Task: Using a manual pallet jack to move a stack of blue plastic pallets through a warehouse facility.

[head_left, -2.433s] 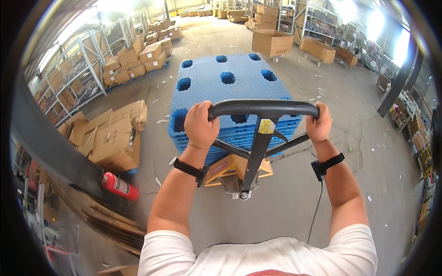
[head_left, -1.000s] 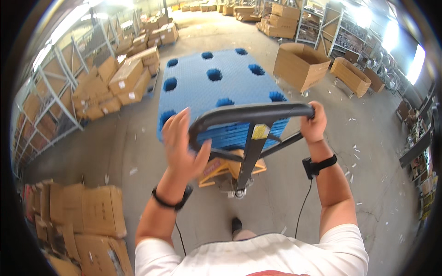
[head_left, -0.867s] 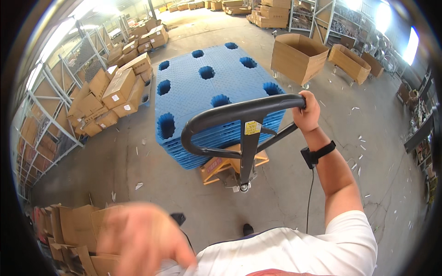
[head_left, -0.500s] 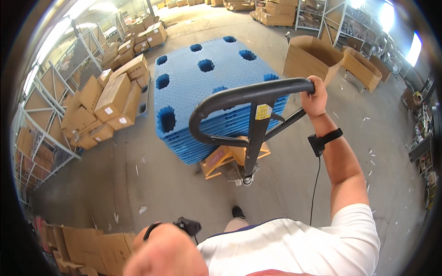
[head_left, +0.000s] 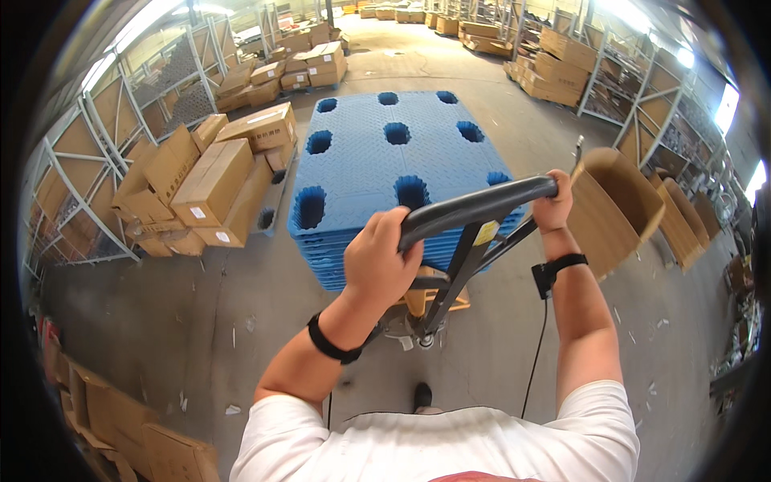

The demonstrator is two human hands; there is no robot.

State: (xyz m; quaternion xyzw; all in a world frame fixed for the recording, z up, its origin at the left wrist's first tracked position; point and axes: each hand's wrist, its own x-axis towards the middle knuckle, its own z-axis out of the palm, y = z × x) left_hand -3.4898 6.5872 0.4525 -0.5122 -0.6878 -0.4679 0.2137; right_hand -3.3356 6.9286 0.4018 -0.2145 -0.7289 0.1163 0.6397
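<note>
Both my arms reach forward to the black loop handle of a pallet jack. My left hand wraps round the handle's left side, its fingers partly hidden behind the bar. At the right end of the loop, my right hand is closed round the grip. The dark shaft slopes down to the jack's yellow base, low on the floor. Just beyond the handle stands a stack of blue plastic pallets, with round-cornered holes in the top one. The jack's forks are hidden by the stack.
Cardboard boxes are piled on a pallet to the left, before metal racks. Open cartons stand on the right. Flattened cardboard lies at lower left. Paper scraps litter the concrete floor. More box stacks stand farther back.
My left hand has come up from near my body and taken hold of the handle's left side. My right hand has kept its grip. The view has shifted, showing more of the aisle ahead.
</note>
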